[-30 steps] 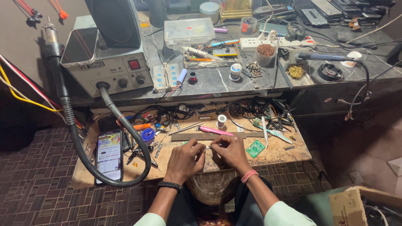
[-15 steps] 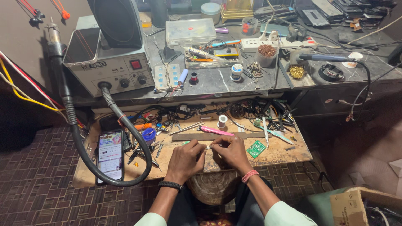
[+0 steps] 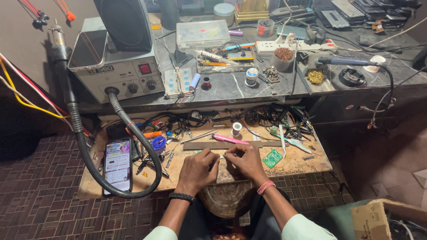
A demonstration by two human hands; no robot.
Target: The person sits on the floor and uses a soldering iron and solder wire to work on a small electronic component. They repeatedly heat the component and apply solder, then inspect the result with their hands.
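The left hand [image 3: 198, 169] and right hand [image 3: 243, 162] meet fingertip to fingertip over the wooden board [image 3: 307, 162], both curled nearly closed and pinching a tiny pale part [image 3: 221, 156] between them. Just beyond the knuckles lies a pink-handled tool [image 3: 229, 139]; a small green circuit board [image 3: 272, 158] sits just right of the right hand.

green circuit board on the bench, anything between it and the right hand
Nothing visible does. The green circuit board lies flat on the wooden board just right of the right hand, with bare wood between them. The white tweezers lie beyond it, not in the path.
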